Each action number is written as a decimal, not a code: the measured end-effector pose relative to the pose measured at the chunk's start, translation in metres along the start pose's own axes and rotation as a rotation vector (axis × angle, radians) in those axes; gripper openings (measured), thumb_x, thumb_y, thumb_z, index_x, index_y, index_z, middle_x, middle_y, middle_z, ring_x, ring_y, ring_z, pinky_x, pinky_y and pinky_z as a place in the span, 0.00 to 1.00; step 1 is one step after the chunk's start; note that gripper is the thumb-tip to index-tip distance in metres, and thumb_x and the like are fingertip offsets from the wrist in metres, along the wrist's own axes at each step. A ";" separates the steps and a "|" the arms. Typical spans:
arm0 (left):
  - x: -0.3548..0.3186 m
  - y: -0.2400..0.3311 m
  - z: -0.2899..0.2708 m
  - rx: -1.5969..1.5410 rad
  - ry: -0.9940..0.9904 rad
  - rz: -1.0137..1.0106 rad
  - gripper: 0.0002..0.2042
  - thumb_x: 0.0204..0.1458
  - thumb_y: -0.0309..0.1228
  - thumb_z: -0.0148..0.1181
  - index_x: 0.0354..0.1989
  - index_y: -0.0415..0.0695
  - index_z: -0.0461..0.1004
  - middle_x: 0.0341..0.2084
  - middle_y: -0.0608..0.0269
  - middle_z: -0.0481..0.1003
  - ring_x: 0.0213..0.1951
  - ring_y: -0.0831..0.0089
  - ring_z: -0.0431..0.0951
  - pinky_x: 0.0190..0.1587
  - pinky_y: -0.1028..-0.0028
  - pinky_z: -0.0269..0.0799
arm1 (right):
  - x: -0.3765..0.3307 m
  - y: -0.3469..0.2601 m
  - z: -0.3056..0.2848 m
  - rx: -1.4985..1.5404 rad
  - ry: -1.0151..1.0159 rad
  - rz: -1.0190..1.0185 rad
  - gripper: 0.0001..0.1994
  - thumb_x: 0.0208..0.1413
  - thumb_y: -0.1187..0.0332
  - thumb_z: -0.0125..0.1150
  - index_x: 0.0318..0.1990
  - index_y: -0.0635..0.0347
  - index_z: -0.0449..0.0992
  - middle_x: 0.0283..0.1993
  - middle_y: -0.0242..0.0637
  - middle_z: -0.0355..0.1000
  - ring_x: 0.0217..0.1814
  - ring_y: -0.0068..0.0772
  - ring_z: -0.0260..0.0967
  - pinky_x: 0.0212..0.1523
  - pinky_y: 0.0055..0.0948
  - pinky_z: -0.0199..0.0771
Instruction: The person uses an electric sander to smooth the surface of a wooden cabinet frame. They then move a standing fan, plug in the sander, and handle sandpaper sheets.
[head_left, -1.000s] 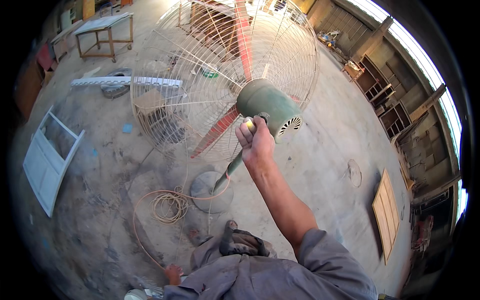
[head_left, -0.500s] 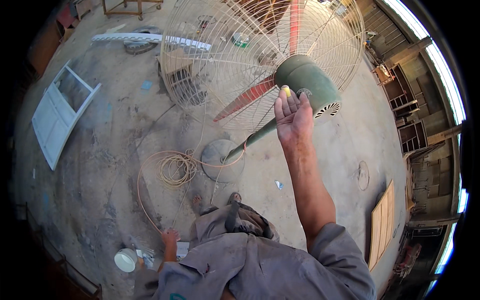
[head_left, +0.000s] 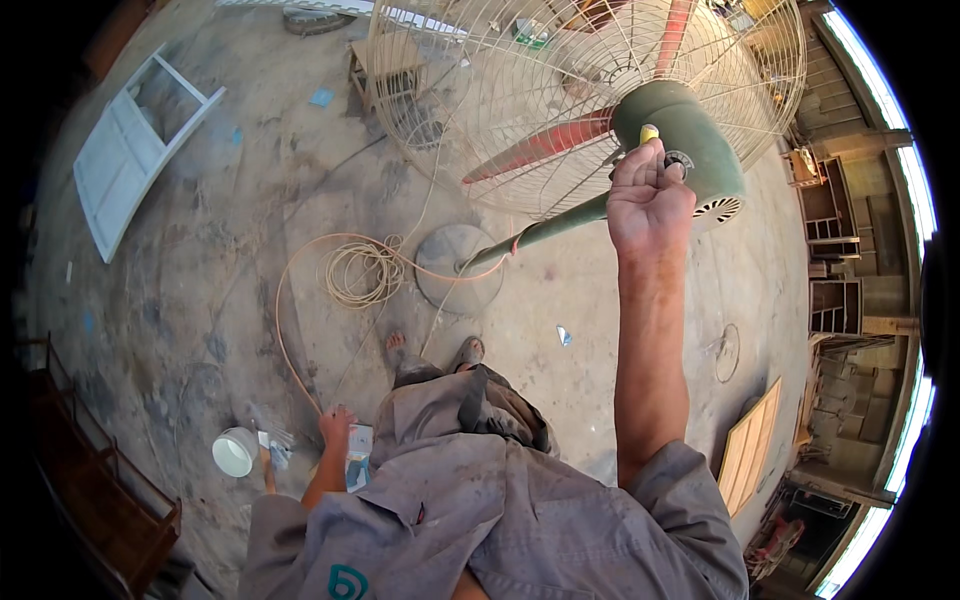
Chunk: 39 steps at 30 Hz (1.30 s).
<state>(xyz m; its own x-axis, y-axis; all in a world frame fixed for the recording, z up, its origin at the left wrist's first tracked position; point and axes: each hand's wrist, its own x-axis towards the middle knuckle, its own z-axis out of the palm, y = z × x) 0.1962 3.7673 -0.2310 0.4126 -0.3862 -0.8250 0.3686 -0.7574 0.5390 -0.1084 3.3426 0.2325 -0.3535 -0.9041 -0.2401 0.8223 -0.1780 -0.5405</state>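
Observation:
A big pedestal fan stands in front of me, with a wire cage (head_left: 520, 110), red blades (head_left: 545, 145), a green motor housing (head_left: 705, 150) and a green pole (head_left: 545, 232) on a round base (head_left: 458, 268). My right hand (head_left: 648, 195) is raised against the back of the motor housing, fingers closed around a small yellow-tipped tool (head_left: 649, 133). My left hand (head_left: 336, 425) hangs low by my hip, beside a pale packet (head_left: 358, 455); whether it holds the packet is unclear.
A coil of tan cable (head_left: 362, 270) lies on the concrete floor left of the base. A white cup (head_left: 235, 450) sits near my left side. A white window frame (head_left: 130, 150) lies far left, wooden panels (head_left: 750, 450) and shelves (head_left: 830, 260) stand right.
My right hand has stayed on the back of the motor while the view shifted, so the fan sits higher and further right. My left hand and the white cup have come into view.

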 end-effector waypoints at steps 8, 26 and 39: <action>0.007 0.005 0.007 -0.024 0.001 -0.007 0.12 0.59 0.34 0.54 0.43 0.39 0.74 0.29 0.55 0.79 0.27 0.67 0.81 0.23 0.72 0.74 | 0.012 -0.013 -0.011 0.202 -0.101 0.110 0.17 0.71 0.69 0.33 0.52 0.78 0.62 0.56 0.54 0.69 0.50 0.41 0.74 0.48 0.31 0.85; 0.000 -0.004 0.003 -0.004 0.021 -0.024 0.12 0.59 0.35 0.54 0.43 0.39 0.74 0.30 0.56 0.79 0.28 0.68 0.81 0.22 0.70 0.75 | 0.000 0.002 -0.014 0.516 -0.332 0.219 0.21 0.72 0.61 0.31 0.52 0.74 0.64 0.40 0.44 0.70 0.41 0.38 0.69 0.45 0.36 0.77; 0.033 -0.009 0.003 -0.006 -0.001 -0.006 0.11 0.59 0.34 0.51 0.39 0.39 0.74 0.28 0.55 0.79 0.24 0.67 0.80 0.22 0.68 0.75 | 0.001 0.008 -0.003 0.472 -0.238 0.142 0.22 0.72 0.56 0.30 0.54 0.68 0.63 0.44 0.41 0.69 0.42 0.32 0.70 0.45 0.33 0.78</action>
<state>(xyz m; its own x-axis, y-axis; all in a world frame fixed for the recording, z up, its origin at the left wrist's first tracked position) 0.2041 3.7596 -0.2634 0.4096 -0.3820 -0.8285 0.3764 -0.7564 0.5349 -0.1034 3.3417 0.2258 -0.1590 -0.9851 -0.0655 0.9847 -0.1535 -0.0820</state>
